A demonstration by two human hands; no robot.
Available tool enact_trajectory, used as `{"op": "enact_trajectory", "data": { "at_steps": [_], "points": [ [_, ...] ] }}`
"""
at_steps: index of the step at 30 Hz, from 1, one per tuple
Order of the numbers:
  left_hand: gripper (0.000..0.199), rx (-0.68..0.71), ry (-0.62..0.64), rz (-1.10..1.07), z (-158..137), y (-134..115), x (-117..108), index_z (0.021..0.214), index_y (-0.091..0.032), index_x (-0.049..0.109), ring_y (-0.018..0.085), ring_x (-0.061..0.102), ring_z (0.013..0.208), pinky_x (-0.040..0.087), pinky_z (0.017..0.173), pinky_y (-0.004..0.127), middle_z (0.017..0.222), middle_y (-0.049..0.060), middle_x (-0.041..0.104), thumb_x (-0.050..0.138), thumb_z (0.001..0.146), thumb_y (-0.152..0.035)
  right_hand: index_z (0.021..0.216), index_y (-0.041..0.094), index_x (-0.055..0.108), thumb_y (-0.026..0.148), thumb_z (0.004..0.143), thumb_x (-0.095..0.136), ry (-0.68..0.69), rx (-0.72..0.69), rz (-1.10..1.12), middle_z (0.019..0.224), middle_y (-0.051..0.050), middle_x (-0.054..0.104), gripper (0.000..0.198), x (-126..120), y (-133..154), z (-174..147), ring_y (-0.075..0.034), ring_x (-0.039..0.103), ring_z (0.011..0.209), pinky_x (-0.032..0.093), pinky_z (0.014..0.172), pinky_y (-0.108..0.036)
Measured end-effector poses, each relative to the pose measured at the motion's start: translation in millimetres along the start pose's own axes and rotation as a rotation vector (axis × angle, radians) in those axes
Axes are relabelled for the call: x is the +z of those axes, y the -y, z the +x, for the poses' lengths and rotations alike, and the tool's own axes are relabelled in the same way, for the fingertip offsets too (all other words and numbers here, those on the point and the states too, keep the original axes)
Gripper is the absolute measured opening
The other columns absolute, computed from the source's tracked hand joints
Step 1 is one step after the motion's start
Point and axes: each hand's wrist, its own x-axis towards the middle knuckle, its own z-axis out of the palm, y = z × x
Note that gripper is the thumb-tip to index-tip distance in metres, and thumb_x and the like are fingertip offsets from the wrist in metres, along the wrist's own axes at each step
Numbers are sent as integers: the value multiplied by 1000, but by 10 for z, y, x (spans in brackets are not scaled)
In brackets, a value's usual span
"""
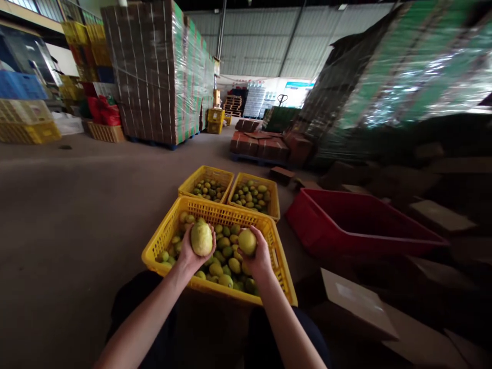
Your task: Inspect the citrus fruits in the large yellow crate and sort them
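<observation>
A large, bumpy yellow-green lemon [201,238] rests in my left hand [189,256], whose fingers curl around its sides. My right hand [260,256] grips a smaller, rounder lemon [247,242]. Both hands are over the near yellow crate [161,220], in which many green and yellow lemons [225,251] lie loose. Parts of the crate and its fruit are hidden behind my hands and forearms.
Two more yellow crates, a left one [184,185] and a right one [273,197], hold lemons just beyond. A red tub [319,225] and cardboard boxes [353,302] lie to the right. Wrapped pallet stacks [142,72] stand farther back.
</observation>
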Motion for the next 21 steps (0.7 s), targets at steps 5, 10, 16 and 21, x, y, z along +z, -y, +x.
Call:
{"op": "enact_trajectory", "data": {
  "at_steps": [5,10,16,21],
  "points": [
    [39,239,2,192,64,34,159,95,-11,67,19,69,64,55,55,28,76,8,72,42,93,-41,73,18,65,40,69,69,99,104,118,61,-2,67,23,115,-243,-15,-15,61,50,37,31,-20],
    [37,372,17,337,68,120,205,87,-11,72,24,71,78,57,67,30,71,9,71,46,87,-38,72,18,66,42,70,69,280,129,198,66,-2,68,25,249,-369,13,-14,60,54,36,34,-19],
    [25,707,142,645,164,228,65,72,-17,72,27,68,96,53,81,31,84,8,74,59,77,-38,68,19,66,45,67,70,164,-52,85,66,1,63,26,253,-352,-39,-12,54,52,37,37,-21],
    [35,895,276,861,179,241,32,77,-17,75,27,68,90,51,82,34,87,9,75,54,82,-45,67,20,67,45,75,63,157,-479,-108,73,-1,64,27,212,-369,-76,-16,58,72,47,65,-26]
  ]
}}
